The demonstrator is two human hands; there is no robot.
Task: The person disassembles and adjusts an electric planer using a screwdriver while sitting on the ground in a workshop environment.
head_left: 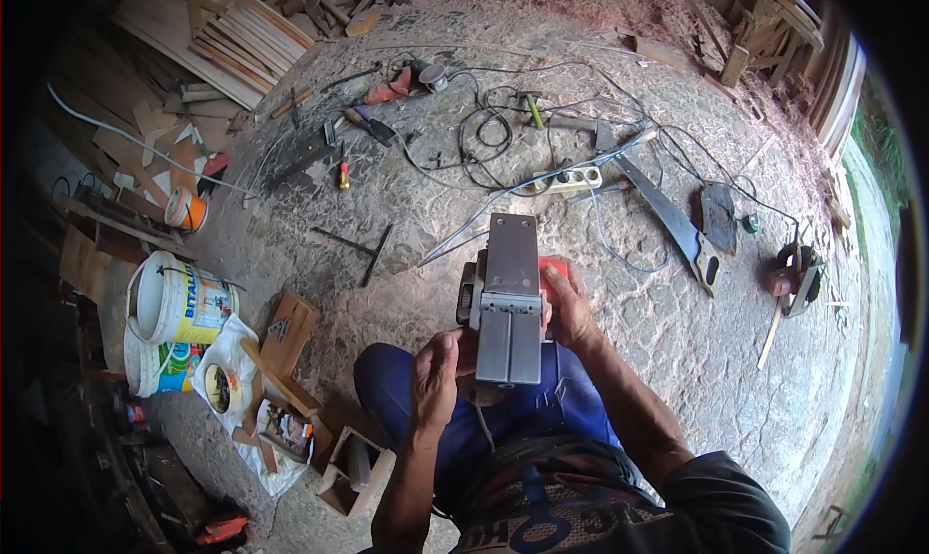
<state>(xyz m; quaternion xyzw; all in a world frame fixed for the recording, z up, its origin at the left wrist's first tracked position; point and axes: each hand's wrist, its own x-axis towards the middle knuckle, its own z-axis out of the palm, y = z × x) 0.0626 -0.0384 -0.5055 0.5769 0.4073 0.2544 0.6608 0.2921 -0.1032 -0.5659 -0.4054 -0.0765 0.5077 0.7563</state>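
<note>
Now left hand (435, 380) and right hand (571, 307) both clamp one upturned planer (511, 288); ahead, one power strip (569, 179) lies on the floor (697, 370).

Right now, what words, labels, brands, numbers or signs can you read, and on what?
Upper bucket: big blue lettering on yellow and white, legible, but I don't copy out printed words.
Lower bucket: coloured label, only partly in view.
Shirt: pale lettering, only part in view.
Packet: print too small to read.
Planer: no lettering visible on its upturned plates.
</note>
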